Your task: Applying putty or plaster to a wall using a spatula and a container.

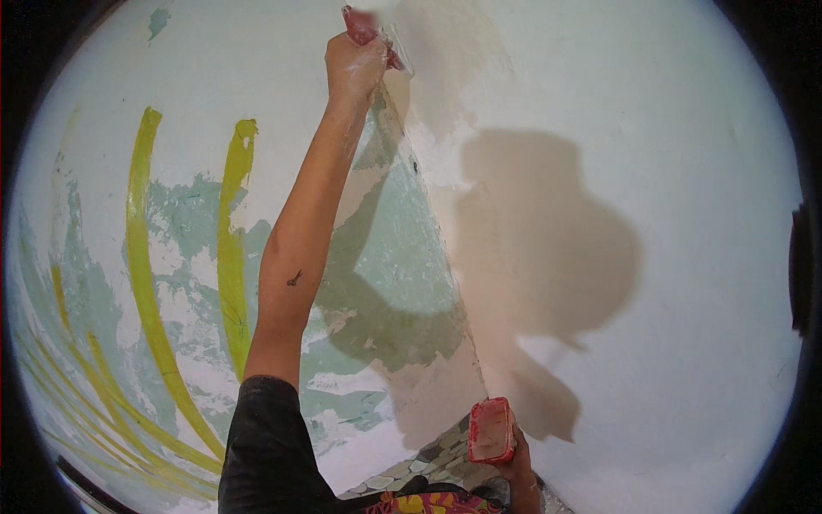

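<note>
My left arm reaches up to the top of the view. My left hand (354, 68) is closed around the red handle of a putty knife (364, 27), whose pale blade lies against the wall near the upper end of a corner line. Low in the view, my right hand (520, 469) grips a small red rectangular tub (491, 431) from its right side. Greyish-beige paste shows in the tub and is smeared on its rim. My fingers partly hide the tub's side.
The left wall (402, 231) has patchy green and white areas. Several yellow-green stripes (141, 223) run down it. A smoother white wall (702, 257) stands to the right, with my shadow on it. Stone-patterned flooring (428, 463) shows below.
</note>
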`<state>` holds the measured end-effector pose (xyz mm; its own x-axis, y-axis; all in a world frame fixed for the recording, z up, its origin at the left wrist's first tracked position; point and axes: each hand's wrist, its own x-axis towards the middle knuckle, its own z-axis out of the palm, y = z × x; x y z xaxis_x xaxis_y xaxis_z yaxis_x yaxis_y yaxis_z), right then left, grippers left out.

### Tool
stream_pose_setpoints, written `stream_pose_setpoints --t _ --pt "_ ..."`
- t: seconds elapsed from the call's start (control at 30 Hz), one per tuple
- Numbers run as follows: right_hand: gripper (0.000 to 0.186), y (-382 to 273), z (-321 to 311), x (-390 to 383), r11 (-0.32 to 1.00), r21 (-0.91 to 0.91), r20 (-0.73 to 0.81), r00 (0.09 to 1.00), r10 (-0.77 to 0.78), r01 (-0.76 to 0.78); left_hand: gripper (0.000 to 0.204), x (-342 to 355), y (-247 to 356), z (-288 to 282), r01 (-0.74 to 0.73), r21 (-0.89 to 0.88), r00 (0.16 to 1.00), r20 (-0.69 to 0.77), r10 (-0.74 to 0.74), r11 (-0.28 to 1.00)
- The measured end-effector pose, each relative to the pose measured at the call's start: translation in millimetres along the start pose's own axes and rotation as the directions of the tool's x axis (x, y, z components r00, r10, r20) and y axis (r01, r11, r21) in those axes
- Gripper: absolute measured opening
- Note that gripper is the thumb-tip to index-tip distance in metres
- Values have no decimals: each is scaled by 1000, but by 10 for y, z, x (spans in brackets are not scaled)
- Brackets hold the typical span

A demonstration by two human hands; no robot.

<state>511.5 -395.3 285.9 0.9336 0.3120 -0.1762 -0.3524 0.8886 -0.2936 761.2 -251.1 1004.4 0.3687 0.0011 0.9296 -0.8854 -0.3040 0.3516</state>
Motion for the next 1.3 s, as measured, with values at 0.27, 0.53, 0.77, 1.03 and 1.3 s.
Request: stream_pose_setpoints --t 0.27,0.53,0.77,1.03,1.3 --pt "60 -59 93 -112 996 -50 12 997 -72 73 15 -43 214 71 23 22 1000 -1 -23 999" --pt "61 -36 -93 -201 985 -59 -38 986 -165 163 11 -175 609 256 -55 -79 998 -29 53 995" --pt "62 -110 -35 -324 993 -8 -9 993 -121 121 6 -456 1080 299 -4 -235 991 133 36 972" --pt "64 -133 -1 -475 995 -36 -32 995 -93 91 17 -546 216 -295 135 -198 990 -12 -140 971" --pt "64 -218 -103 -697 990 -4 -98 985 -143 143 18 -807 -618 -66 31 24 972 -235 -25 999"
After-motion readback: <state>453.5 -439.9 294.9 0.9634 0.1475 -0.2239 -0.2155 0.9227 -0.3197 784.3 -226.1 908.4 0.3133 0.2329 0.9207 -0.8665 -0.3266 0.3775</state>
